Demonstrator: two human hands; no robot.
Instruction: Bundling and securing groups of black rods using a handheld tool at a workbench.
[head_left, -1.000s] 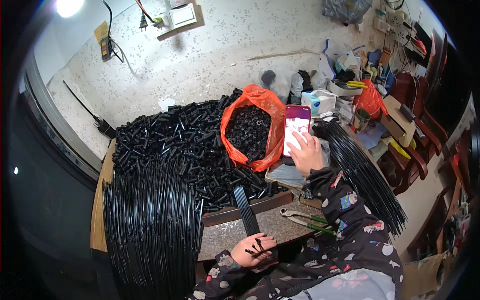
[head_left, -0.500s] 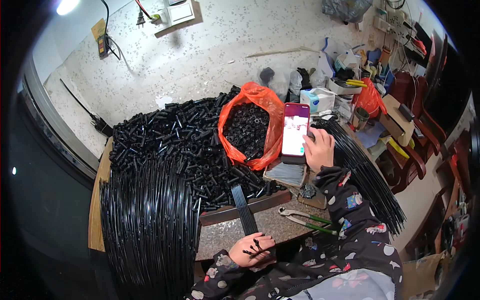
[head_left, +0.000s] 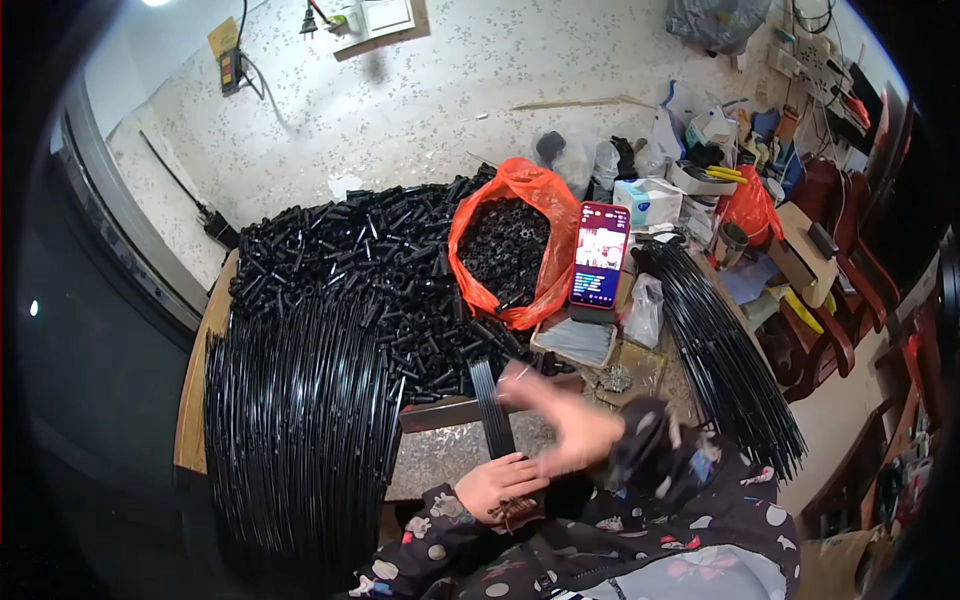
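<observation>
My left hand (head_left: 498, 486) is closed round a small bundle of thin black rods (head_left: 489, 400) at the table's front edge. The rods point away from me, toward a heap of short black plastic tubes (head_left: 340, 250). Dark rod ends poke out by its fingers, blurred. My right hand (head_left: 575, 430) sweeps over the table just right of the bundle, smeared by motion, so its fingers cannot be read. Behind it stands a red-framed phone (head_left: 600, 255) with a lit screen. An orange plastic bag (head_left: 558, 230) full of small black parts gapes beside the phone.
Long black rods (head_left: 300, 430) hang over the table's left front edge; another bundle (head_left: 725, 340) lies at right. A dark metal bar (head_left: 440, 411) fronts the heap. Near the phone are a tray of thin grey sticks (head_left: 575, 342) and a clear plastic bag (head_left: 643, 310).
My right hand has left the phone and swung toward my left hand, its arm now covering the green-handled pliers. The phone's screen has changed. My left hand keeps the rods.
</observation>
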